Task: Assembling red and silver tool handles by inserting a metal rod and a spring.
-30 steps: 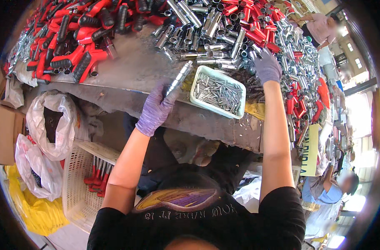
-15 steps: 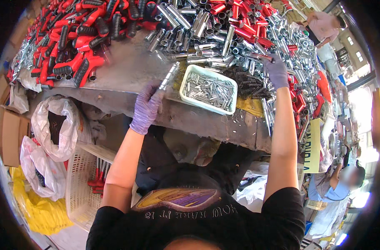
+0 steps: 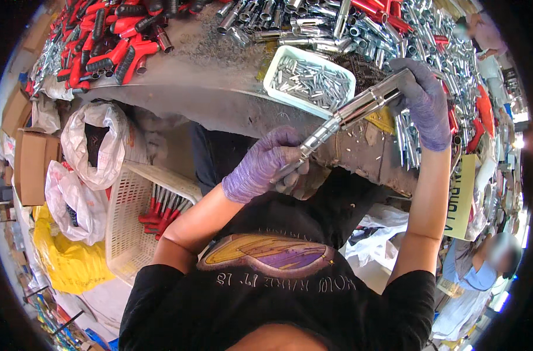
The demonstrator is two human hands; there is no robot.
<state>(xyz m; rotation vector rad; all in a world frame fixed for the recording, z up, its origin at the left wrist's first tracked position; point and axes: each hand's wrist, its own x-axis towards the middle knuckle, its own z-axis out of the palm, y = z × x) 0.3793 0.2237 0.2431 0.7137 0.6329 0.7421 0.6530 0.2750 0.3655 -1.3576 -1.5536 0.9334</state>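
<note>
both gloved hands grip one chrome tube (image 3: 351, 112): left hand (image 3: 266, 167) low end, right hand (image 3: 421, 102) top.

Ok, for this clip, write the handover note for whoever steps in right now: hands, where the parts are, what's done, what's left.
Left hand: gloved, gripping the lower end of a chrome metal tube near the body.
Right hand: gloved, gripping the tube's upper, thicker end above the workbench edge.
Parts: white tray of small metal pins on the bench; loose chrome tubes behind it; red-handled parts at far left; white basket with a few red-handled pieces below.
Done: the basket's few pieces, seemingly.
Left: both piles remain large.
</note>
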